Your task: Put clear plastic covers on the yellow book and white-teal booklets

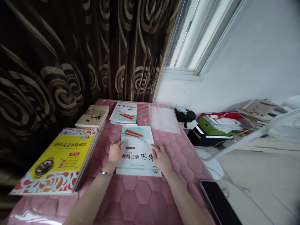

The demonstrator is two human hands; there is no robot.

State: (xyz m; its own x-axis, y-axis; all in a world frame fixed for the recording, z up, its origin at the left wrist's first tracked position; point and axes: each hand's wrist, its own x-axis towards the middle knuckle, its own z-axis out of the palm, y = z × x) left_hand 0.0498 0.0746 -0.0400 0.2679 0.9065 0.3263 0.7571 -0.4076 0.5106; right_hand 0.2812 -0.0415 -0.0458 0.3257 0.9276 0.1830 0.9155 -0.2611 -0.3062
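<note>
A white and pale-green calligraphy workbook [137, 164] with a red banner picture lies on the pink table in front of me, its cover upside down to my view. My left hand [115, 152], with a bangle at the wrist, is closed on the workbook's left edge, thumb on the cover. On the opposite edge, my right hand [161, 158] grips with bent fingers that reach over the cover. The undersides of both grips are hidden. Just beyond the workbook is a small stack of similar booklets [125, 111].
Left of my arm is a thick stack topped by a yellow book [62, 156], with beige books [92, 115] behind it. Clear plastic sheets [164, 118] lie at the far right. A dark phone [219, 201] sits by the right edge. A white fan [243, 134] stands beyond.
</note>
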